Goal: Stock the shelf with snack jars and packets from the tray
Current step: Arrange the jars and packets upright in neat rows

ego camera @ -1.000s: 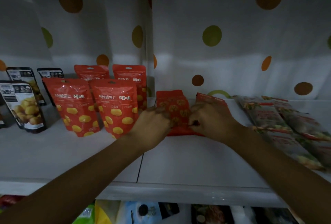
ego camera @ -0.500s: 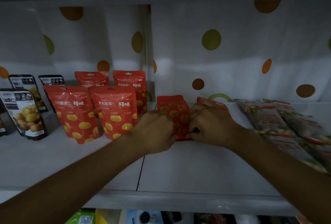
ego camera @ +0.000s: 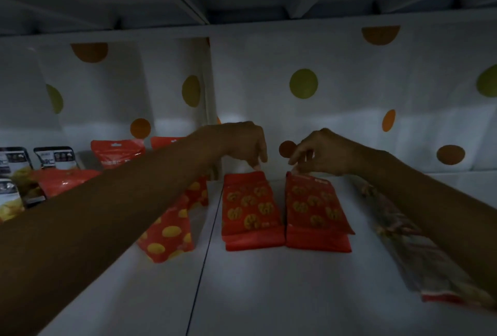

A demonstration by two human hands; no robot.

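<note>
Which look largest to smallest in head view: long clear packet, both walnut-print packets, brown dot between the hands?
1. long clear packet, though nearest the camera
2. left walnut-print packet and right walnut-print packet, alike
3. brown dot

Nothing can be read here, as the view is dim and blurred. At the far left, the black pouch (ego camera: 56,158) has a white label band whose print is smeared beyond reading. The red hanging pouch (ego camera: 117,156) beside it shows a faint pale line of characters, illegible. The left red nut-print pouch (ego camera: 248,206) has a small pale mark near its lower right corner. The right red nut-print pouch (ego camera: 314,206) has one near its top. Neither mark is legible.
</note>
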